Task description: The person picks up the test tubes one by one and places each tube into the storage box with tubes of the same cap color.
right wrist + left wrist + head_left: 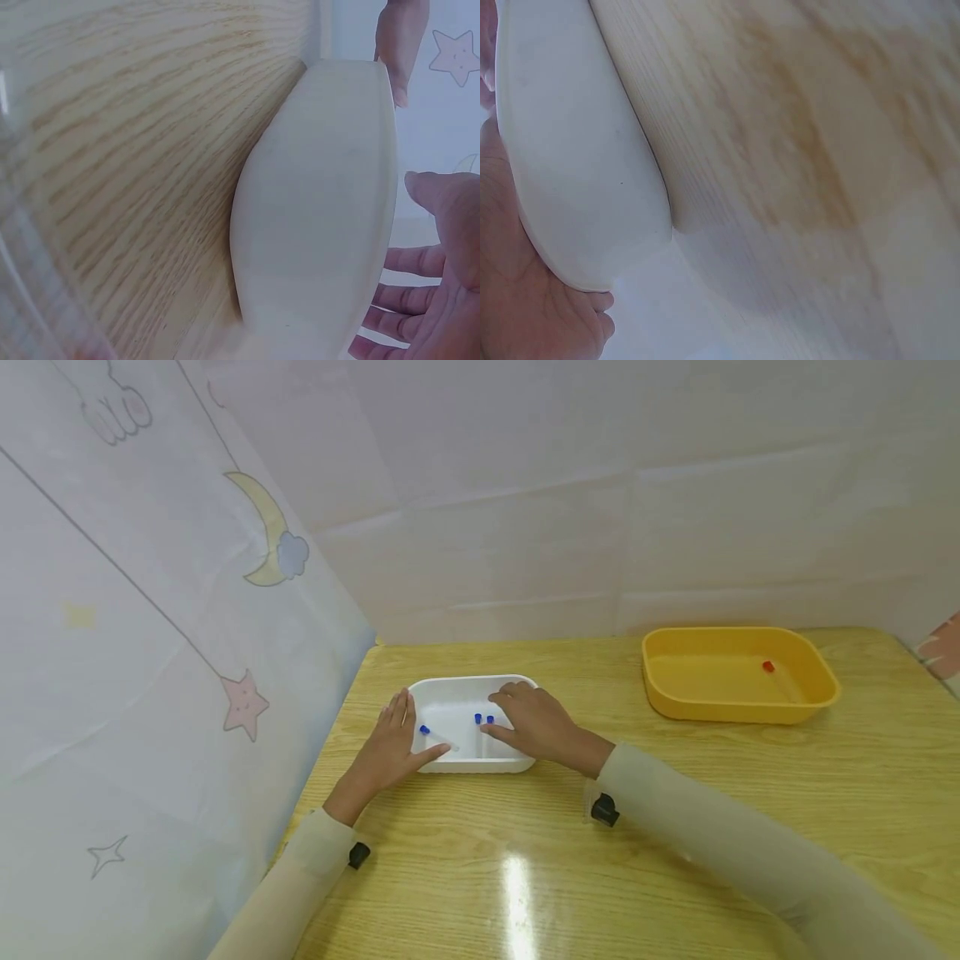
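A white tray [472, 767] holds three clear tubes with blue caps. One blue-capped tube [424, 730] lies slanted at the left; the other two, a tube [477, 719] and its neighbour [491, 720], lie side by side near the middle. My left hand [386, 747] rests on the tray's left end, fingers straight, thumb reaching over the front rim. Over the right end hovers my right hand [534, 720], fingers spread and loosely bent, thumb tip near the paired tubes. In the right wrist view nothing shows between thumb and fingers; the tray wall hides its contents.
To the right on the wooden table [465, 860] stands a yellow tray [738, 710] with one red-capped tube [768, 667] in it. A pale wall covering [510, 527] rises behind the table and along its left side.
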A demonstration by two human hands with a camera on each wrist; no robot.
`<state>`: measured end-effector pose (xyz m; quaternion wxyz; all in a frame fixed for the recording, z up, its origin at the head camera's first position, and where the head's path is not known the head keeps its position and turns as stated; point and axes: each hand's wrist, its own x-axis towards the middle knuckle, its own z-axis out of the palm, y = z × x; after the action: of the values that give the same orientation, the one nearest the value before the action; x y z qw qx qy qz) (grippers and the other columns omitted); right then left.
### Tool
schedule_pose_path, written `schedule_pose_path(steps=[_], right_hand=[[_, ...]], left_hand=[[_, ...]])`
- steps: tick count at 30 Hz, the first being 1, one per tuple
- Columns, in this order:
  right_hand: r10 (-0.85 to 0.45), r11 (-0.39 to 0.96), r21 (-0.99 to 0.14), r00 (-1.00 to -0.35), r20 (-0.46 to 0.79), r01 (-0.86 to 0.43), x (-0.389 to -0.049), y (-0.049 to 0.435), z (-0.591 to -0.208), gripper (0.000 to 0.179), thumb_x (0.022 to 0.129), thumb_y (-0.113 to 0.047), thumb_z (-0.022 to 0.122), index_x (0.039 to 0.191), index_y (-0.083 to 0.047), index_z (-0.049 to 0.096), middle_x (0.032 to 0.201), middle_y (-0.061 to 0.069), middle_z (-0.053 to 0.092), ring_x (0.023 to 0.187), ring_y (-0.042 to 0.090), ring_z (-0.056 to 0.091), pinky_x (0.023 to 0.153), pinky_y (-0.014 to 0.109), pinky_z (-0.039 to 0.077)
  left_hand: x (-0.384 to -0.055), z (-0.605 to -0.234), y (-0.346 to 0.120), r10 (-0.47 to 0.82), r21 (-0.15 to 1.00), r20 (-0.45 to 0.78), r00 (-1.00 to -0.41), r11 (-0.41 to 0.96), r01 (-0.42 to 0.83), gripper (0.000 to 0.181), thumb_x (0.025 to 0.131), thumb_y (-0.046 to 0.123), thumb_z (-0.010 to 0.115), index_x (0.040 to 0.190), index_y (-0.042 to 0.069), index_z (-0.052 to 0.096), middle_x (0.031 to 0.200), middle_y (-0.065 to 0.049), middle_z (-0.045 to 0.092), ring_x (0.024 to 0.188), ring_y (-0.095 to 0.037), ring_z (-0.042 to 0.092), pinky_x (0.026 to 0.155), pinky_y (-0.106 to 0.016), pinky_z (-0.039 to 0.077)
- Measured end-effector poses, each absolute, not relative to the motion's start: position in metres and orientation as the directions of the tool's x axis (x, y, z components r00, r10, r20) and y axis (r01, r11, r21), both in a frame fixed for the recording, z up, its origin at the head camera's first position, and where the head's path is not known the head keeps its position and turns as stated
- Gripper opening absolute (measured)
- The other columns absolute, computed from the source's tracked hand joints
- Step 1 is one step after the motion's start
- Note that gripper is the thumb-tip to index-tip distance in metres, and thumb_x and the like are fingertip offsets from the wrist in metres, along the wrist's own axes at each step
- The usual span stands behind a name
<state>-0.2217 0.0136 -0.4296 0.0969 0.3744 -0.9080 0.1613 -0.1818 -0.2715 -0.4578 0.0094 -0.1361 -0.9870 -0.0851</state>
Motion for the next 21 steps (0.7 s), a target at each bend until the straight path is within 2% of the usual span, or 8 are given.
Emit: schedule_pose_path(steps=[4,13,21], right_hand=[[-0.65,0.667,-0.199,-0.691,0.316,-0.718,-0.221,0.018,-0.431,0.059,0.098,-0.05,0.064,0.132,-0.001,0.065,0.128,0.017,0.065,0.123,0.034,0.059,0.097,0.049,0.053],[-0.627,0.686,-0.211,-0.712,0.315,-0.697,-0.215,0.03,-0.432,0.062,0.099,-0.05,0.063,0.137,-0.002,0.061,0.136,0.018,0.061,0.126,0.036,0.057,0.098,0.055,0.05],[-0.624,0.688,-0.229,-0.722,0.3,-0.689,-0.21,0.042,-0.427,0.064,0.1,-0.051,0.061,0.14,-0.001,0.059,0.139,0.02,0.058,0.128,0.038,0.056,0.101,0.055,0.048]], left_hand=[[-0.181,-0.457,-0.271,0.257,0.172,0.024,-0.966,0.951,0.257,0.114,0.093,0.077,0.044,0.159,-0.007,0.003,0.168,-0.023,-0.004,0.156,-0.035,-0.003,0.124,-0.052,0.006],[-0.182,-0.456,-0.271,0.253,0.193,0.011,-0.967,0.949,0.251,0.114,0.094,0.078,0.042,0.159,-0.005,0.001,0.168,-0.02,-0.01,0.156,-0.034,-0.005,0.124,-0.051,0.004],[-0.181,-0.457,-0.271,0.254,0.189,0.015,-0.967,0.949,0.252,0.114,0.094,0.077,0.044,0.159,-0.006,0.002,0.168,-0.019,-0.01,0.156,-0.036,-0.003,0.124,-0.051,0.004]])
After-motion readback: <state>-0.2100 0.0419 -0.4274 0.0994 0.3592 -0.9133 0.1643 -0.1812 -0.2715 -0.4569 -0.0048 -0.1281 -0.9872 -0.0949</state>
